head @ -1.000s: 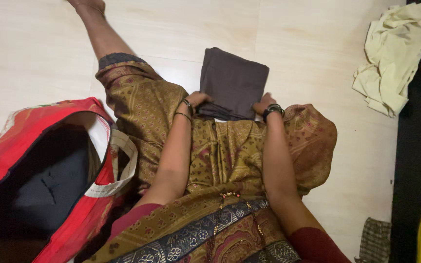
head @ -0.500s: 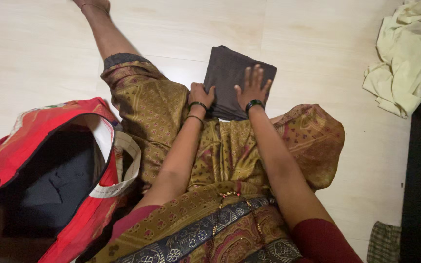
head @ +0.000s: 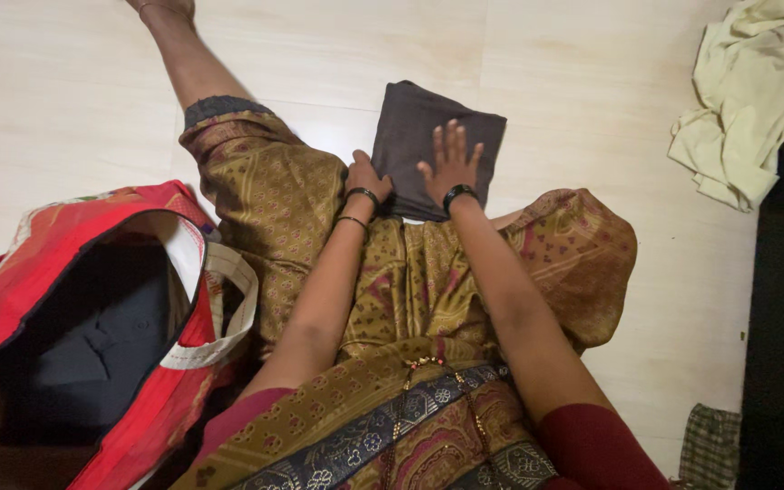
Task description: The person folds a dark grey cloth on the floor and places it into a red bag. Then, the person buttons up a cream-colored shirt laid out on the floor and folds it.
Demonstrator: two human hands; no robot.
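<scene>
Your right hand (head: 449, 168) lies flat on the folded dark cloth (head: 435, 136), its fingers (head: 451, 138) spread wide and gripping nothing. Your left hand (head: 367, 177) has its fingers curled at the cloth's near-left edge. The cloth rests on the floor (head: 65, 91), just beyond your lap. A red bag (head: 56, 245) lies well left of your fingers.

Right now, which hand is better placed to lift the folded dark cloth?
Probably the left hand: it sits curled at the near left edge of the folded dark cloth, apparently pinching it. The right hand lies flat, fingers spread, pressing on top.
</scene>
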